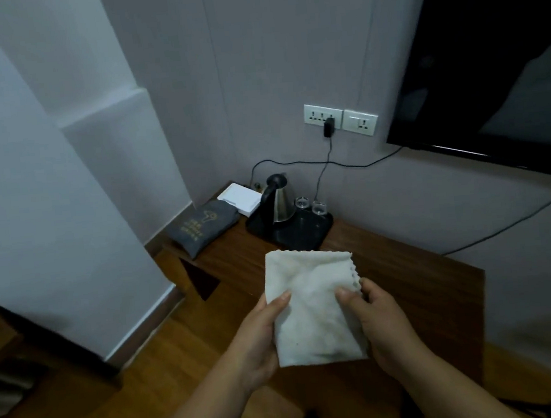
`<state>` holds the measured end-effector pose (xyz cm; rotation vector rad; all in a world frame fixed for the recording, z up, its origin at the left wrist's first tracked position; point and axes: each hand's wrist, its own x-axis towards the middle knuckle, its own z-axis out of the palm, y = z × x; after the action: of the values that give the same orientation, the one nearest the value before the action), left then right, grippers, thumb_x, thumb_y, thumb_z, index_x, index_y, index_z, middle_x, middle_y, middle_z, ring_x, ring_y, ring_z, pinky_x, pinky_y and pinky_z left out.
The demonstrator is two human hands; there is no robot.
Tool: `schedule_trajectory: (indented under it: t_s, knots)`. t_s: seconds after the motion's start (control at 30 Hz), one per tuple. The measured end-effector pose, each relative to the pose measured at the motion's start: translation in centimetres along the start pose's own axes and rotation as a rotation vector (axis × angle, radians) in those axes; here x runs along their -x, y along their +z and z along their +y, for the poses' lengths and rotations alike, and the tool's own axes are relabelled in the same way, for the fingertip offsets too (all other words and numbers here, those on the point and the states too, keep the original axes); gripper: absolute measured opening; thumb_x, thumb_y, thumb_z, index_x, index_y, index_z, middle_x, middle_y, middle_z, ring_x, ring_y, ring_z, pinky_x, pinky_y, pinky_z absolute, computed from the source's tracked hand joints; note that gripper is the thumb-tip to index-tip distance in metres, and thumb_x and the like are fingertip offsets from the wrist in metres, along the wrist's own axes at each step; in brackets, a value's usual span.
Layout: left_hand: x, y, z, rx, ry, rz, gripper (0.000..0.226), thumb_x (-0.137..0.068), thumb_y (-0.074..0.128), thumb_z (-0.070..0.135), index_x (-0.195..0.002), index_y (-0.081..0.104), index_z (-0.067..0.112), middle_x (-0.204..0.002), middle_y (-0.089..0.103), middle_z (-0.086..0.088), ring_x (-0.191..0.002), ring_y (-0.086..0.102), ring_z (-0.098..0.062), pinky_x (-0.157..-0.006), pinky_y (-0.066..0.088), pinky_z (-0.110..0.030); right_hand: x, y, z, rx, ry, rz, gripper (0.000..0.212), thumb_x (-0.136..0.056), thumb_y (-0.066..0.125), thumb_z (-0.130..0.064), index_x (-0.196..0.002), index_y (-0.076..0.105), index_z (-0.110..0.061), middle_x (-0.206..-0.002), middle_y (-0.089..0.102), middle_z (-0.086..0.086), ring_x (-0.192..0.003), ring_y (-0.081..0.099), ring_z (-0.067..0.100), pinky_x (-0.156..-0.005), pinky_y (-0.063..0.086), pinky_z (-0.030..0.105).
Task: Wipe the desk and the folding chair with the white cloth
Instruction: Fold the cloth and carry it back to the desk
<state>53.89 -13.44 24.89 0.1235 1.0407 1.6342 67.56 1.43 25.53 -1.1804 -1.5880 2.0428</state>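
Note:
A folded white cloth (312,305) is held up in front of me, above the dark wooden desk (417,283). My left hand (262,340) grips its left edge, thumb on top. At the cloth's right edge my right hand (380,323) holds it with the thumb pressed on the front and fingers behind. Faint stains show on the cloth. Dark shapes at the bottom edge, below my arms, are too unclear to say whether they belong to the folding chair.
A black tray (306,231) at the desk's far end carries a kettle (278,198) and two glasses (310,204). Beside it lie a white box (239,195) and a grey pouch (202,227). Wall sockets (341,119), cables and a television (494,63) are on the wall.

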Motion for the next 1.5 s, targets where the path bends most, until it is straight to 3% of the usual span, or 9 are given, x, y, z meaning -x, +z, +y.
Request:
schedule_trajectory:
  t_s: [0.23, 0.4, 0.63, 0.87, 1.0, 1.13, 1.27, 1.4, 1.5]
  knots:
    - [-7.0, -8.0, 8.0, 0.128, -0.008, 0.089, 0.05, -0.093, 0.062, 0.029, -0.142, 0.051, 0.027, -0.137, 0.065, -0.014, -0.125, 0.062, -0.039, -0.103, 0.048, -0.06, -11.0, 8.8, -2.3, -0.044, 0.026, -0.05, 0.023, -0.095, 0.067, -0.023, -0.118, 0.068, -0.026, -0.111, 0.077, 0.002, -0.098, 0.075, 0.026, -0.088, 0.061, 0.053]
    - [-14.7, -12.7, 15.3, 0.117, -0.002, 0.143, 0.054, -0.095, 0.058, 0.042, -0.144, 0.054, 0.02, -0.141, 0.062, -0.014, -0.13, 0.059, -0.034, -0.105, 0.048, -0.054, -20.3, 13.3, -5.5, 0.05, -0.005, -0.107, 0.021, -0.096, 0.064, -0.017, -0.114, 0.069, -0.027, -0.108, 0.078, -0.001, -0.092, 0.075, 0.018, -0.073, 0.06, 0.031]
    - [-22.9, -17.5, 25.0, 0.224, -0.156, 0.11, 0.083, -0.088, 0.041, 0.08, -0.141, 0.059, 0.018, -0.149, 0.054, -0.013, -0.138, 0.051, -0.035, -0.11, 0.044, -0.048, -31.2, 17.4, -11.1, 0.445, -0.079, -0.28, 0.029, -0.096, 0.057, -0.013, -0.117, 0.064, -0.033, -0.112, 0.073, -0.006, -0.105, 0.068, 0.017, -0.097, 0.055, 0.048]
    - [-29.1, -20.4, 29.9, 0.037, -0.43, 0.021, 0.052, -0.084, 0.077, 0.023, -0.129, 0.065, 0.0, -0.116, 0.072, -0.021, -0.104, 0.07, -0.033, -0.095, 0.053, -0.041, -38.5, 19.8, -14.1, 0.76, -0.165, -0.475, 0.033, -0.094, 0.061, -0.028, -0.127, 0.061, -0.031, -0.141, 0.049, -0.018, -0.12, 0.053, 0.002, -0.107, 0.047, 0.039]
    - [-32.3, -23.2, 31.1, 0.01, -0.481, -0.02, 0.042, -0.079, 0.068, 0.005, -0.119, 0.069, -0.008, -0.115, 0.072, -0.027, -0.103, 0.071, -0.038, -0.092, 0.057, -0.045, -40.8, 22.8, -13.4, 0.782, -0.221, -0.131, 0.047, -0.088, 0.07, -0.044, -0.133, 0.054, -0.042, -0.153, 0.03, -0.027, -0.135, 0.033, -0.002, -0.113, 0.036, 0.033]
    - [-34.7, -27.3, 33.3, 0.093, -0.492, -0.022, 0.037, -0.069, 0.07, 0.001, -0.106, 0.074, -0.005, -0.099, 0.074, -0.021, -0.089, 0.073, -0.037, -0.081, 0.062, -0.043, -39.5, 26.3, -11.7, 0.056, -0.026, 0.346, 0.053, -0.095, 0.065, -0.039, -0.141, 0.04, -0.044, -0.135, 0.048, -0.024, -0.119, 0.052, -0.006, -0.081, 0.048, 0.007]
    - [-36.1, -30.9, 35.8, 0.094, -0.559, -0.101, 0.024, -0.075, 0.064, 0.007, -0.091, 0.08, -0.003, -0.084, 0.078, -0.017, -0.08, 0.077, -0.034, -0.069, 0.063, -0.042, -36.7, 31.4, -8.9, -0.134, 0.176, 0.414, 0.04, -0.093, 0.069, -0.032, -0.131, 0.057, -0.031, -0.128, 0.066, -0.008, -0.099, 0.071, 0.007, -0.072, 0.059, 0.02]
    - [-37.5, -32.7, 37.4, 0.063, -0.642, -0.123, 0.03, -0.073, 0.071, 0.006, -0.101, 0.08, 0.0, -0.1, 0.078, -0.019, -0.09, 0.076, -0.037, -0.076, 0.063, -0.046, -35.9, 35.2, -8.0, -0.405, 0.275, 0.494, 0.032, -0.087, 0.077, -0.021, -0.117, 0.065, -0.021, -0.102, 0.08, 0.001, -0.093, 0.077, 0.023, -0.09, 0.06, 0.051]
    - [-37.7, -33.1, 38.0, -0.006, -0.682, -0.13, 0.035, -0.069, 0.076, 0.012, -0.102, 0.08, 0.001, -0.101, 0.078, -0.019, -0.092, 0.075, -0.038, -0.081, 0.062, -0.047, -35.6, 36.3, -7.8, -0.421, 0.314, 0.522, 0.025, -0.087, 0.076, -0.02, -0.111, 0.07, -0.016, -0.099, 0.08, 0.003, -0.092, 0.077, 0.025, -0.088, 0.061, 0.046]
